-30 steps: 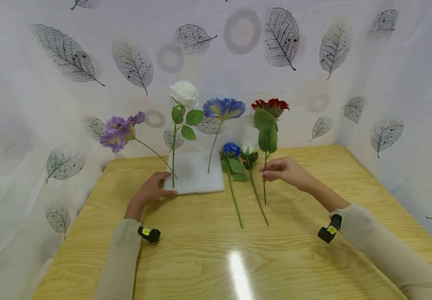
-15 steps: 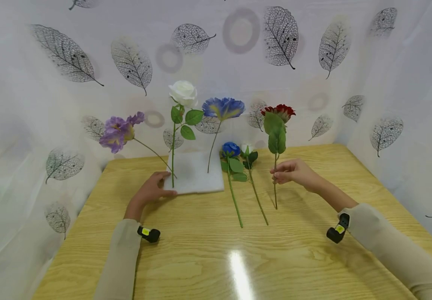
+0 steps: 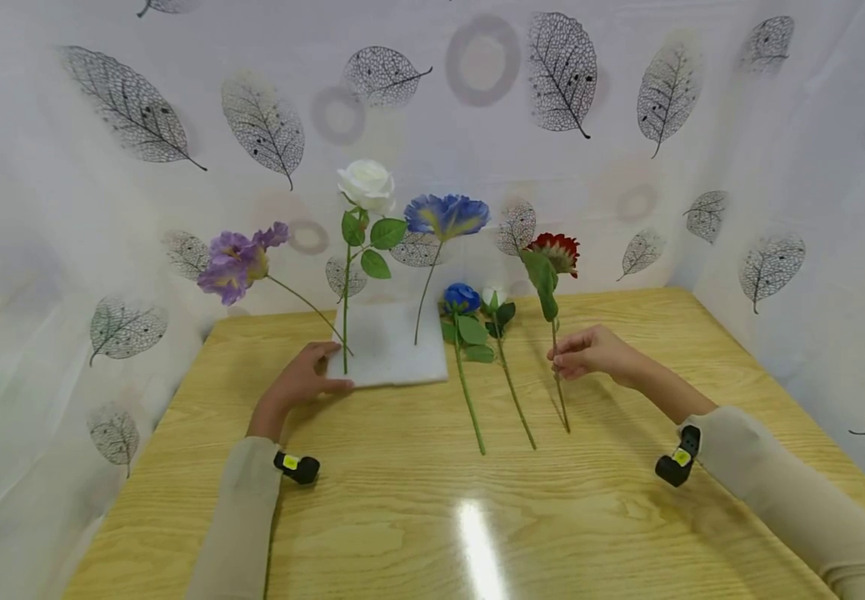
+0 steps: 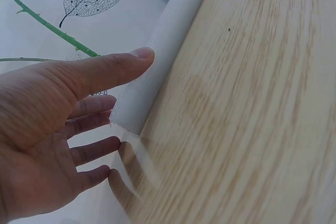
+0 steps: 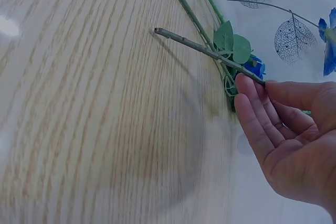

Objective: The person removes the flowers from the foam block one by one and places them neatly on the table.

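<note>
My right hand (image 3: pixel 599 354) pinches the stem (image 5: pixel 207 52) of a red artificial flower (image 3: pixel 557 252) between thumb and fingers. The flower stands nearly upright over the table, bloom up, its bare stem end tilting toward the front. At the left front corner of a white foam board (image 3: pixel 395 367), my left hand (image 3: pixel 301 383) rests with the thumb (image 4: pixel 118 72) along the front edge and the fingers loosely extended at the side. Stuck in the board are a white rose (image 3: pixel 367 185), a purple flower (image 3: pixel 233 262) leaning left and a blue-violet flower (image 3: pixel 447 217).
A blue rose (image 3: pixel 462 298) and a smaller white rose (image 3: pixel 494 298) lie on the wooden table (image 3: pixel 372 517), right of the board, stems toward the front. A leaf-print curtain (image 3: pixel 432 133) hangs behind and at both sides.
The red flower moved right, then came lower, its bloom dropping and its stem end tipping forward and right. My left hand and the board stayed put.
</note>
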`<state>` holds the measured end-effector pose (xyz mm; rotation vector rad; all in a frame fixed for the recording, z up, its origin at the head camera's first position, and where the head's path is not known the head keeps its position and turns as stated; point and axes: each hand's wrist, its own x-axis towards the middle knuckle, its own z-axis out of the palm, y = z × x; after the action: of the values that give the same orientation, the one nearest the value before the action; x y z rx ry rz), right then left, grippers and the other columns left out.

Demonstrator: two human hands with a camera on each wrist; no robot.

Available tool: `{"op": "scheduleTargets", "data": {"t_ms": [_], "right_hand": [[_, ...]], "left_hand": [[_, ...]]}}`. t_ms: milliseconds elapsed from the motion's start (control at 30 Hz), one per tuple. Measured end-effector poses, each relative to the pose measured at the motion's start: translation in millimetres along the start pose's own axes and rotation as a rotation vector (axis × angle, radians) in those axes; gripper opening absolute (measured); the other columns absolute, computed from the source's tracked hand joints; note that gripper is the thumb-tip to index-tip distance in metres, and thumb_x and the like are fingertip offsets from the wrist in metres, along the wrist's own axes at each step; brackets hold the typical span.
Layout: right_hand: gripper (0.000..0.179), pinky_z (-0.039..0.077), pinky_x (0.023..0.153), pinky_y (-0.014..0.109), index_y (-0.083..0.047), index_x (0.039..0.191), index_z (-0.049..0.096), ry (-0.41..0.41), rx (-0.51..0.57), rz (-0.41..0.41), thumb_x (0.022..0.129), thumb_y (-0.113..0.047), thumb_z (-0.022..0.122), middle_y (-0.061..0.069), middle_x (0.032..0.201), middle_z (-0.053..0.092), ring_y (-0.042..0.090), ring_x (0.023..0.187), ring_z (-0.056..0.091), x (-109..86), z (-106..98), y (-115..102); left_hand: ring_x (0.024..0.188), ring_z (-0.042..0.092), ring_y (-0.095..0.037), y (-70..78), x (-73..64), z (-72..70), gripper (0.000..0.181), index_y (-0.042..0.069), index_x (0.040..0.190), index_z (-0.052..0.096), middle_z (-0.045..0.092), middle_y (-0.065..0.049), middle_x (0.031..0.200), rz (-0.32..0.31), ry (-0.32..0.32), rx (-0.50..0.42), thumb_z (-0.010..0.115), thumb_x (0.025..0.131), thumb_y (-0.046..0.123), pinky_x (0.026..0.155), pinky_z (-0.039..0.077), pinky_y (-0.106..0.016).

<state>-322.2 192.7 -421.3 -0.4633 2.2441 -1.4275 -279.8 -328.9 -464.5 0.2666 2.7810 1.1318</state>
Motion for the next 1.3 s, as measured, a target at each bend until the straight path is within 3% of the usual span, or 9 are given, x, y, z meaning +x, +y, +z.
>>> {"op": "scheduleTargets", "data": {"t_ms": [167, 1300], "right_hand": [[0.040, 0.063, 0.086, 0.042, 0.019, 0.127, 0.059, -0.011, -0.010, 0.042, 0.100, -0.010, 0.064, 0.017, 0.106, 0.075, 0.015, 0.085, 0.075, -0.3, 0, 2], [0.037, 0.064, 0.079, 0.037, 0.017, 0.126, 0.062, -0.023, -0.070, 0.123, 0.099, -0.007, 0.063, 0.025, 0.114, 0.073, 0.015, 0.079, 0.075, 1.3, 1, 11]], "left_hand": [[0.150, 0.025, -0.048, -0.7, -0.3, 0.1, 0.090, 0.002, 0.158, 0.033, 0.027, -0.026, 0.162, 0.005, 0.000, -0.007, 0.081, 0.088, 0.034, 0.123, 0.023, -0.064], [0.151, 0.024, -0.048, -3.4, 2.4, 0.0, 0.091, 0.001, 0.158, 0.033, 0.026, -0.027, 0.163, 0.006, -0.002, 0.002, 0.081, 0.088, 0.034, 0.123, 0.023, -0.064]]}}
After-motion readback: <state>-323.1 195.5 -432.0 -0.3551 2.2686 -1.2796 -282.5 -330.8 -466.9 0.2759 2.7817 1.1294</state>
